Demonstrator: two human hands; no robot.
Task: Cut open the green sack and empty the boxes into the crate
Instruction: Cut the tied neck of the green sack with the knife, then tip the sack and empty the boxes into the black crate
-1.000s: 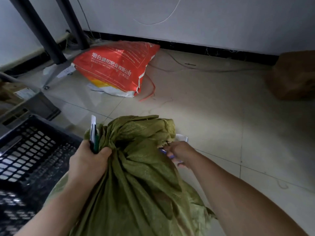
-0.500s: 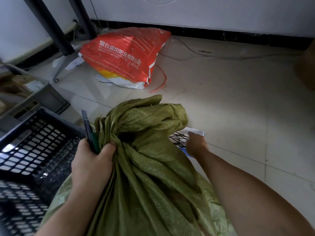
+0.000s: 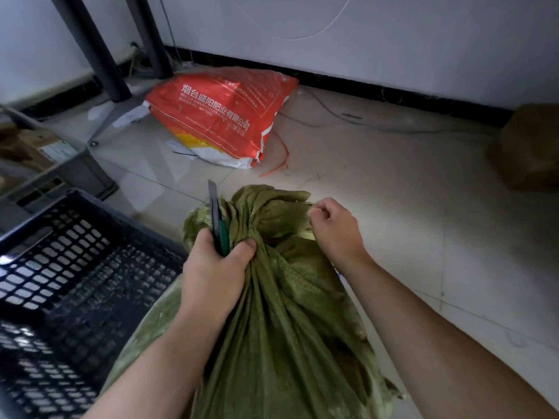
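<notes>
Tiled floor (image 3: pixel 393 225), crate (image 3: pixel 99 207) at left; left hand (image 3: pixel 214 273) clenches knife (image 3: pixel 215 216) and green sack (image 3: pixel 287 313) by its gathered neck, likely surest hold on limp cloth; right hand (image 3: pixel 332 228) pinches rim.

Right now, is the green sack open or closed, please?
Closed: the left hand grips the green sack by its gathered neck.

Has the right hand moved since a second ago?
Yes. Against the green sack, the right hand has come up from the sack's right flank to the right edge of its bunched top, where it pinches the fabric.
</notes>
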